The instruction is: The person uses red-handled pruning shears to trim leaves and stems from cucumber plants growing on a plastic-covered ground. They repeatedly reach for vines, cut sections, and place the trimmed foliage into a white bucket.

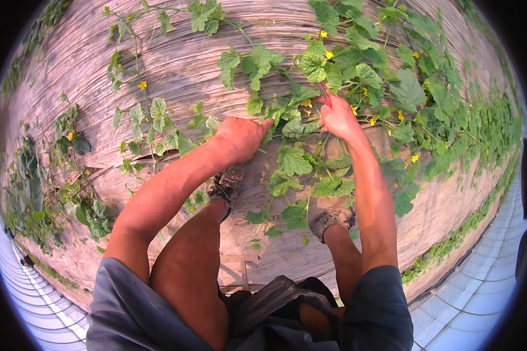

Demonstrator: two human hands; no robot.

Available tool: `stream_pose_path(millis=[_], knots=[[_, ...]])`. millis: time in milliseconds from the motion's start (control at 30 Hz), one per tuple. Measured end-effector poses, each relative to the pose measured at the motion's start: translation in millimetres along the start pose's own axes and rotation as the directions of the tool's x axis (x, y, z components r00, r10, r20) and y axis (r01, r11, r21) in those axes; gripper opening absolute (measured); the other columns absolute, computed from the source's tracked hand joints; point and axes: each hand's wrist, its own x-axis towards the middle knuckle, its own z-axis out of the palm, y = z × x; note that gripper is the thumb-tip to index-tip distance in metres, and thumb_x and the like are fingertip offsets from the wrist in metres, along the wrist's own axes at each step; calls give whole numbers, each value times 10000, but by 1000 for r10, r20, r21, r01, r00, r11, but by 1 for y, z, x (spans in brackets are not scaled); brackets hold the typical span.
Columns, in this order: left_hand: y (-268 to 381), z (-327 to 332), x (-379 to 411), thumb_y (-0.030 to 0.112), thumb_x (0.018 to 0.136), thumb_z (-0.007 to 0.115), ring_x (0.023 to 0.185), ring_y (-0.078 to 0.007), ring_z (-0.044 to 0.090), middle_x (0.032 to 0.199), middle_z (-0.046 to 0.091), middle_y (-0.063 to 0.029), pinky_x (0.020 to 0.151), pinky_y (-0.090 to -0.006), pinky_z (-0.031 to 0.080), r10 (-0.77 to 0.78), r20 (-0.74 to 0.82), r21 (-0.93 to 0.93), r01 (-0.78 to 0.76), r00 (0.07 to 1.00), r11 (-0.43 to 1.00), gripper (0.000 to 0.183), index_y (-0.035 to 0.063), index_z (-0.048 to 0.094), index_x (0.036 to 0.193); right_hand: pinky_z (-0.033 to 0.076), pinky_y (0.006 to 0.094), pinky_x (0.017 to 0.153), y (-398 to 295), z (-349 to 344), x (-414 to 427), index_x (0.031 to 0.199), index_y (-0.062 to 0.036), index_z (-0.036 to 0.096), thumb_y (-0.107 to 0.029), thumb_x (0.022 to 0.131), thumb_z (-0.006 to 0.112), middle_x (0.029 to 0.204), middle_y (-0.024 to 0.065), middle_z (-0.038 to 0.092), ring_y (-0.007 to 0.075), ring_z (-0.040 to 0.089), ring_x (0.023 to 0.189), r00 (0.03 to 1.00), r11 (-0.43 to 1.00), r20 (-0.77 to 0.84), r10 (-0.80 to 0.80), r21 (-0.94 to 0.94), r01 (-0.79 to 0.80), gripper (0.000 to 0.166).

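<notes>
My left hand (243, 136) is curled among the vine leaves, its index finger reaching right. A pale leaf (213, 124) shows on one side of the fist and a thin stalk end (261, 150) on the other, so it appears to hold a leaf by its stalk. My right hand (339, 116) grips a small red-handled tool (327, 101). Its narrow metal part points up into the foliage; leaves hide the tip. Between my hands lies a cucumber-like vine (293, 127) with lobed leaves. A yellow flower (306, 103) sits just left of the tool.
Wrinkled plastic sheeting (171, 79) covers the ground. Dense flowering vines (443, 96) spread on the right, sparser plants (77, 197) on the left. Both my feet, in dirty shoe covers (333, 219), stand close to low leaves (295, 215). A dark tear (158, 155) opens in the sheeting.
</notes>
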Motion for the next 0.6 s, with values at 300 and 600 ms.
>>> stream_pose_path(millis=[300, 600], knots=[[-2, -1, -2, 107, 881, 537, 881, -305, 723, 965, 732, -126, 722, -437, 567, -14, 8, -22, 14, 1000, 1000, 713, 138, 330, 1563, 518, 416, 952, -32, 34, -27, 1371, -87, 543, -3, 879, 546, 1221, 196, 668, 363, 652, 1127, 806, 823, -164, -568, -80, 563, 499], [-9, -1, -6, 102, 878, 537, 874, -316, 721, 955, 732, -130, 728, -442, 567, -57, -20, -77, 56, 998, 995, 712, 143, 337, 1559, 544, 299, 661, -59, 37, -12, 1510, -95, 414, 2, 879, 428, 1409, 130, 591, 141, 665, 716, 901, 900, -76, -426, 64, 431, 639]])
